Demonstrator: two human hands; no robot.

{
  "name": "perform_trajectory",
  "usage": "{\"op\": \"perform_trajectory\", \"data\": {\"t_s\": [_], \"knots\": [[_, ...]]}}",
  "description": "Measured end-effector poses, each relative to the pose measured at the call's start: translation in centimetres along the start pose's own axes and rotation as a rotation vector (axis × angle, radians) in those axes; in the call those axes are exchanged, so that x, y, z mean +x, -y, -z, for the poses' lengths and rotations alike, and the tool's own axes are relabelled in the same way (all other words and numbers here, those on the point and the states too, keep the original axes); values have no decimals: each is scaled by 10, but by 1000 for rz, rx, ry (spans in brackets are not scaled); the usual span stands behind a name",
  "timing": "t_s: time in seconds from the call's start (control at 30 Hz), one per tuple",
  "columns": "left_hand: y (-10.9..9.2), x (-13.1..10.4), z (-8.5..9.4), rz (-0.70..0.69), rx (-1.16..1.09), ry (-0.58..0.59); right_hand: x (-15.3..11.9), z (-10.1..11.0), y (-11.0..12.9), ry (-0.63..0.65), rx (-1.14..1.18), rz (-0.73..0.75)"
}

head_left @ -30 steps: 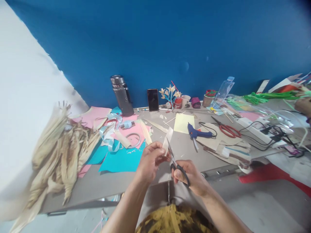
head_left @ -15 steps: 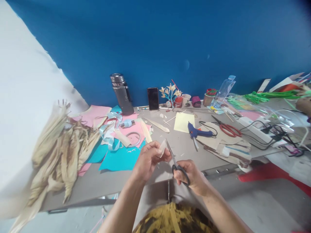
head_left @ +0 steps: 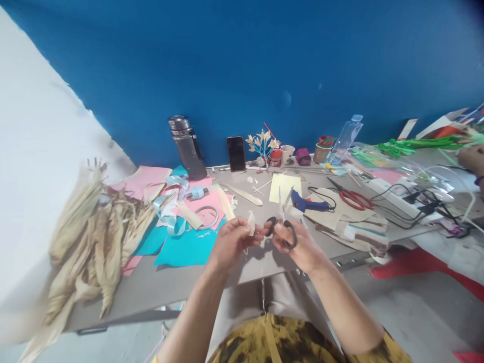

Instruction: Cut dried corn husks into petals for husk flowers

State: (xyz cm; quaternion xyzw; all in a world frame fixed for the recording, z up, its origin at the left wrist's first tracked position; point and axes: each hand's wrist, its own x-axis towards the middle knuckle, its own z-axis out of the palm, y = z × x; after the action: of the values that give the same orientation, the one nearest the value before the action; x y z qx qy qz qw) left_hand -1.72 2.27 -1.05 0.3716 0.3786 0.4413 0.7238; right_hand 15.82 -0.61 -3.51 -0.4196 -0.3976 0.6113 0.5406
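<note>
Between the thumb and fingers of my left hand (head_left: 232, 239) is a small pale cut piece of corn husk (head_left: 251, 223), its pointed end up. My right hand (head_left: 295, 242) grips a pair of black-handled scissors (head_left: 281, 204); the blades are spread and point away from me, apart from the husk. Both hands are close together above the table's front part. Just beyond my right hand lies a blue glue gun (head_left: 310, 203). A blue paper sheet (head_left: 185, 252) is left of my left hand.
Dried corn husks (head_left: 108, 247) are heaped at the left. At the back stand a thermos (head_left: 186, 148), a phone (head_left: 236, 154) and husk flowers (head_left: 262, 141). Red-handled scissors (head_left: 353, 198), a glove (head_left: 355, 232) and a power strip (head_left: 401, 201) lie right. Another person's hand (head_left: 472, 159) shows far right.
The scissors have moved away from the husk piece and swung to point further right, with their blades now spread. My left hand still holds the husk, now turned more upright.
</note>
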Motion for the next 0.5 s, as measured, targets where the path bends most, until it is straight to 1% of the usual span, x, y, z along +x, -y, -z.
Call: {"op": "perform_trajectory", "data": {"t_s": [0.07,0.17,0.23,0.3,0.4,0.5], "knots": [[1,0,3,-5,5,-2,-1,-1,-3,79,111,-87],[2,0,5,-43,-22,-28,-1,-2,-10,150,234,-195],[2,4,4,-50,-60,-30,1,-2,-13,204,352,-295],[4,11,0,-22,-117,-20,3,-2,-16,256,470,-373],[10,22,-6,24,-206,-18,5,0,-18,350,602,-408],[16,30,-10,1,-247,-74,0,4,-20,432,669,-395]]}}
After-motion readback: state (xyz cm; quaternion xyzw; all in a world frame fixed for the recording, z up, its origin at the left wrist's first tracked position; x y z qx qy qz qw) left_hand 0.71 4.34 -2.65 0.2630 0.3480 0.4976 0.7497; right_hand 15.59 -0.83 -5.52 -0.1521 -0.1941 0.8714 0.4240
